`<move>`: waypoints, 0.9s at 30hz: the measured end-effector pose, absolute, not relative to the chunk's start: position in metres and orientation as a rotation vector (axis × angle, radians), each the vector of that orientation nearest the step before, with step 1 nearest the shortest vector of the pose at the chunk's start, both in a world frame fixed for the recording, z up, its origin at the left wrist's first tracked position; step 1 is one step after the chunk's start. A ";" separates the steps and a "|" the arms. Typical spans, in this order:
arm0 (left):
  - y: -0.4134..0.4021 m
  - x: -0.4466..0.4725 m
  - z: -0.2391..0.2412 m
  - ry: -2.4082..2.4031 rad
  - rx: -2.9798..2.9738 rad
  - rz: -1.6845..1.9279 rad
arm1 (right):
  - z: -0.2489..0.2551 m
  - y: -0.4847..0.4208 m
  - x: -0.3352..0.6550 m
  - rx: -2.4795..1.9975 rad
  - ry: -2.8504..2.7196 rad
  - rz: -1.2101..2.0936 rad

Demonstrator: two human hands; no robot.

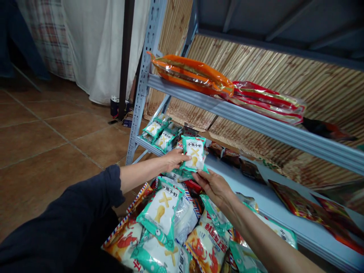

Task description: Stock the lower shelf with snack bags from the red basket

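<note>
A white and teal snack bag (194,151) with yellow pictures on its front is held upright between my two hands, in front of the shelving. My left hand (174,159) grips its left edge, the thumb lying over the front. The fingers of my right hand (212,185) are closed on the bottom right corner. Below my wrists is a heap of snack bags, with another teal and white bag (161,208) on top. Orange and red chip bags (209,237) lie in the same heap. Whatever holds the heap is hidden.
Similar teal bags (163,138) stand at the left end of the lower shelf (256,172); darker packets (227,153) lie farther along it. The upper shelf (182,87) bears an orange bag (193,72) and red bags (264,100). A metal upright (139,98) rises left of my hands.
</note>
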State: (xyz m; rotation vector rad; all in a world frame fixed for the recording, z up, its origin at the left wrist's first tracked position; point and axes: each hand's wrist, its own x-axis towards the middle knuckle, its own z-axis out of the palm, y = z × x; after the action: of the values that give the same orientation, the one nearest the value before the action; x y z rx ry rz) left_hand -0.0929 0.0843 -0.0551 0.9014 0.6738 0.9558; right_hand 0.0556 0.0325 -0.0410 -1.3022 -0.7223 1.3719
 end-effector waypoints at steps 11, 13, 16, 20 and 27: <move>0.100 -0.112 -0.054 0.723 0.908 0.909 | -0.026 0.075 0.041 -1.554 -0.946 1.271; 0.104 -0.112 -0.058 0.710 0.921 0.934 | -0.024 0.082 0.039 -1.555 -0.985 1.273; 0.112 -0.110 -0.062 0.736 0.922 1.005 | -0.024 0.093 0.035 -1.522 -0.978 1.284; 0.122 -0.108 -0.065 0.816 0.927 1.103 | -0.028 0.115 0.031 -1.422 -0.944 1.254; 0.149 -0.119 -0.070 0.762 0.907 1.248 | -0.038 0.164 0.024 -1.339 -1.055 1.084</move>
State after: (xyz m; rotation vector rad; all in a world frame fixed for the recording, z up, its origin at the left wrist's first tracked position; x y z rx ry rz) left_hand -0.1188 0.1489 -0.0697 0.9074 0.7620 1.2478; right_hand 0.0241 0.1639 -0.0377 -1.3391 -1.0547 1.0841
